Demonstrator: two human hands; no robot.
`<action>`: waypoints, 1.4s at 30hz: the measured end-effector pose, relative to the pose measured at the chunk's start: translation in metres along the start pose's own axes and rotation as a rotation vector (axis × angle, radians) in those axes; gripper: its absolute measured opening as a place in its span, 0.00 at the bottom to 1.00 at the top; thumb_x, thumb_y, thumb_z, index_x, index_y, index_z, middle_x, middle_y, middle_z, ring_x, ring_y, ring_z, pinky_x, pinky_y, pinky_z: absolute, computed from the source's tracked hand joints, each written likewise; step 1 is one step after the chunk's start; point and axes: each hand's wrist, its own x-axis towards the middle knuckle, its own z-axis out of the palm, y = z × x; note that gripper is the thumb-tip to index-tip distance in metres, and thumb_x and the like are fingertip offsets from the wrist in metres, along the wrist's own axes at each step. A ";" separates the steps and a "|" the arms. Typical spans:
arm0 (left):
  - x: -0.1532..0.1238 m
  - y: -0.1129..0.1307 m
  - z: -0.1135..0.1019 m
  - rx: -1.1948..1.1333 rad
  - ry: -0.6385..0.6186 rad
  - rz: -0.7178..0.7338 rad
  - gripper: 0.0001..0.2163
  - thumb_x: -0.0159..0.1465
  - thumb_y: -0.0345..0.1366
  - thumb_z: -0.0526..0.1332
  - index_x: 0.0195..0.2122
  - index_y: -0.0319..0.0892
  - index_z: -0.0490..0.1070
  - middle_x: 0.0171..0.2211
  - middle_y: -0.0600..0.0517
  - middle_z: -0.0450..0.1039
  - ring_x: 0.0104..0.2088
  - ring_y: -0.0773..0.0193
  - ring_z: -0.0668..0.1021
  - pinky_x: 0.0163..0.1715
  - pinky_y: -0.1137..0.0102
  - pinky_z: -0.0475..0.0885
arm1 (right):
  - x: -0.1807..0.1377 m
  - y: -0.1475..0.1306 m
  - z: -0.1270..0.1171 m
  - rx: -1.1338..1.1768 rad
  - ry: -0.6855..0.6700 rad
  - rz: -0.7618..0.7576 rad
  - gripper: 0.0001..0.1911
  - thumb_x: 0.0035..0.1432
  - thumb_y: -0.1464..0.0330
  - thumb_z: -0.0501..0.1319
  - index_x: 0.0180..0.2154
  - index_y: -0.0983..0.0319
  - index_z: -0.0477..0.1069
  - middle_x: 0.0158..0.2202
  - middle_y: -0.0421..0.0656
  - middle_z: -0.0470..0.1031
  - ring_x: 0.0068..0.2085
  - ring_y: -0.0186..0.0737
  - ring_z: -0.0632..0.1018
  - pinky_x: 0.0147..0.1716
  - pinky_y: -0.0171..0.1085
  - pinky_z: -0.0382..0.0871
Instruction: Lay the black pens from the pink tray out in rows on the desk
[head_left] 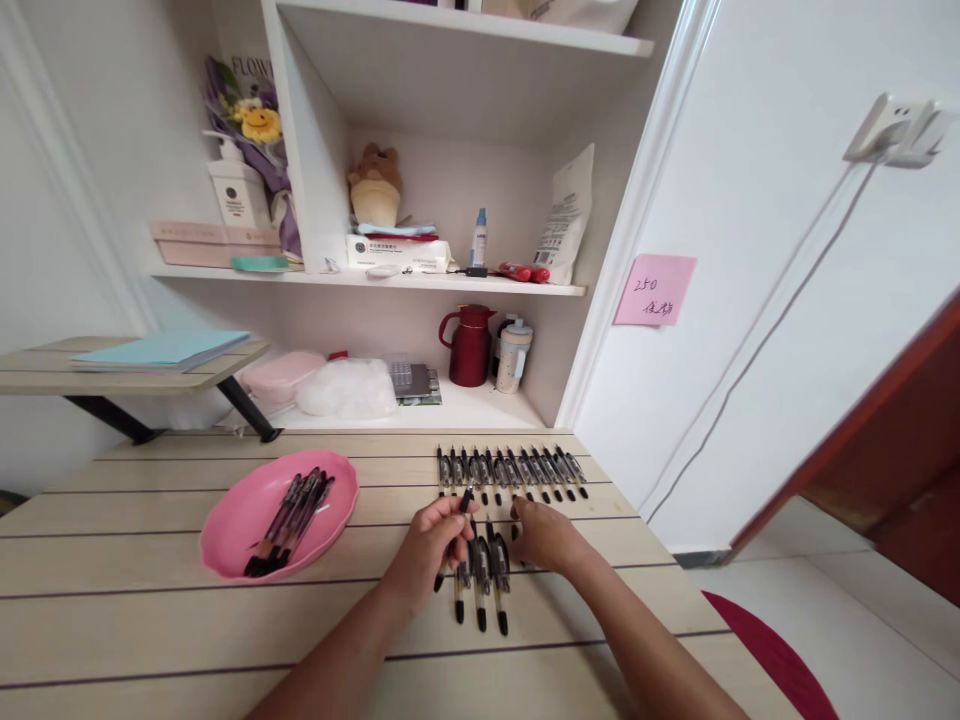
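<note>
My left hand (433,545) is closed around a black pen (466,498), its upper end pointing away past the thumb and its lower end showing below the fingers. To its right, my right hand (544,535) curls down by the table with its fingertips together. A small dark piece shows at those fingers, but most of it is hidden. Between and below the hands lie several black pens (481,585) side by side, their black ends toward me. Beyond the hands, a long row of black pens (517,475) lies on the table.
A pink bowl (217,520) at left holds several black pens (292,525). A small raised stand (172,375) with a blue folder (165,347) stands behind it. Shelves at the back hold a red jug (469,345) and a cup (514,355). The table (187,640) has dark grooves.
</note>
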 end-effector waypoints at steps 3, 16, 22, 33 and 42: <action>-0.001 0.000 0.003 -0.026 -0.007 0.004 0.14 0.53 0.35 0.59 0.40 0.37 0.69 0.24 0.55 0.66 0.18 0.76 0.66 0.16 0.79 0.58 | 0.006 0.000 -0.011 0.401 0.059 0.005 0.10 0.42 0.70 0.58 0.32 0.63 0.69 0.22 0.42 0.71 0.26 0.39 0.72 0.26 0.36 0.60; -0.004 -0.001 0.008 0.070 -0.046 -0.017 0.11 0.51 0.39 0.61 0.30 0.35 0.71 0.18 0.54 0.68 0.16 0.73 0.69 0.16 0.78 0.62 | -0.006 -0.033 -0.029 1.316 0.190 -0.219 0.16 0.44 0.60 0.62 0.36 0.61 0.67 0.23 0.37 0.67 0.24 0.32 0.68 0.23 0.32 0.61; -0.002 -0.001 0.005 0.174 0.012 -0.030 0.17 0.52 0.40 0.59 0.41 0.37 0.68 0.21 0.56 0.68 0.12 0.75 0.67 0.11 0.80 0.56 | -0.004 -0.039 -0.013 1.255 0.052 -0.223 0.15 0.43 0.60 0.63 0.32 0.61 0.66 0.18 0.35 0.65 0.21 0.31 0.68 0.20 0.32 0.60; -0.002 0.002 0.005 0.090 0.044 0.010 0.20 0.50 0.33 0.57 0.45 0.37 0.65 0.20 0.56 0.69 0.10 0.77 0.63 0.10 0.79 0.50 | -0.007 -0.046 -0.005 1.271 0.041 -0.172 0.16 0.41 0.58 0.63 0.29 0.62 0.65 0.17 0.34 0.65 0.20 0.31 0.68 0.18 0.31 0.58; -0.005 0.004 0.011 0.245 0.042 0.042 0.16 0.52 0.34 0.54 0.43 0.38 0.67 0.19 0.56 0.67 0.10 0.76 0.63 0.10 0.79 0.51 | -0.013 -0.048 -0.008 1.295 0.011 -0.150 0.17 0.40 0.57 0.64 0.27 0.62 0.64 0.18 0.35 0.65 0.20 0.30 0.68 0.19 0.30 0.59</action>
